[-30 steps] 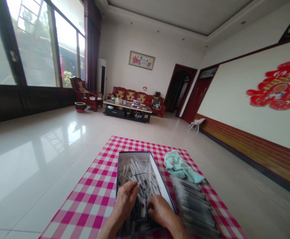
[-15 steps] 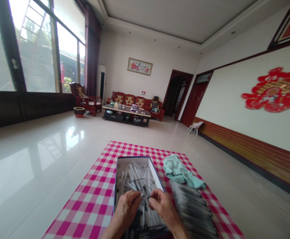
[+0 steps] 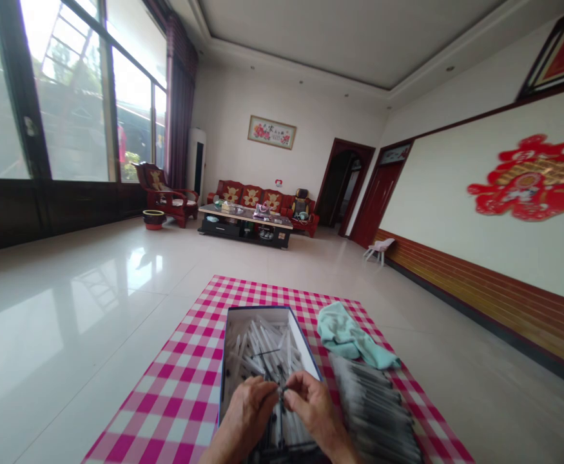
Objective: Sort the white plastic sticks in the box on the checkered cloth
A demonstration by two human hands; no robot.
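Only one head-worn cam, aimed forward and down, close over the left hand (image 3: 247,415) and right hand (image 3: 315,409).

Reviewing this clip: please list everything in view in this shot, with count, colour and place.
checked cloth: one, pink and white, spread on the tiled floor
open box: one, white inside with dark blue edges, on the cloth
slim tubes: many, white with some dark, loose in the box
slim packed items: many, grey, on the cloth right of the box
towel: one, mint green, on the cloth beyond those items
sofa: one, red, at the room's far end
armchair: one, red, far left
stool: one, white, far right
left hand: one, bare, over the box
right hand: one, bare, over the box, beside the left hand
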